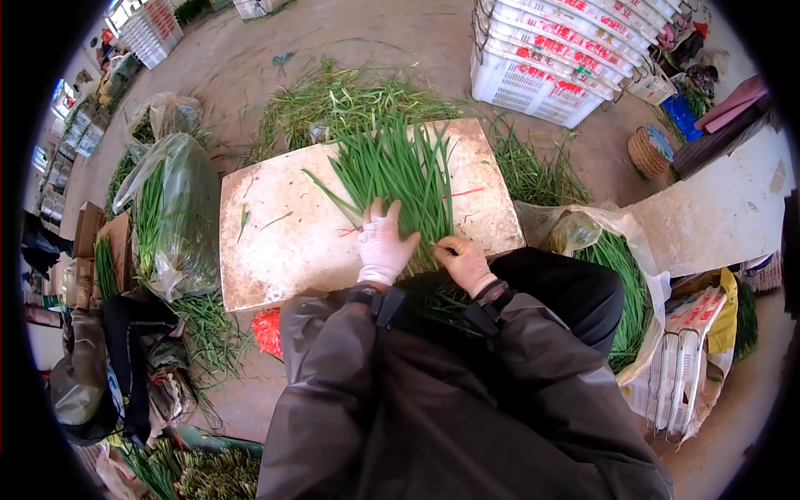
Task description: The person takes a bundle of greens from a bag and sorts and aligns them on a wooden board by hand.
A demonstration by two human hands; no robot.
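A loose bunch of long green garlic chives (396, 171) lies across a worn white board (275, 250) over my lap, its leaf ends pointing away from me. My left hand (383, 247), in a pale glove, rests on the bunch's near left part with fingers spread. At the near right edge of the chives, my gloved right hand (464, 263) is closed in a pinch; what sits between the fingertips is too small to make out. A thin red tie (463, 194) shows at the bunch's right side, and another red strand is beside my left hand.
Loose trimmings (350, 96) cover the floor beyond the board. Clear bags of chives stand at left (187, 221) and right (612, 275). White plastic crates (542, 79) are stacked at the back right. Another person's dark-trousered leg (133, 350) is at the left.
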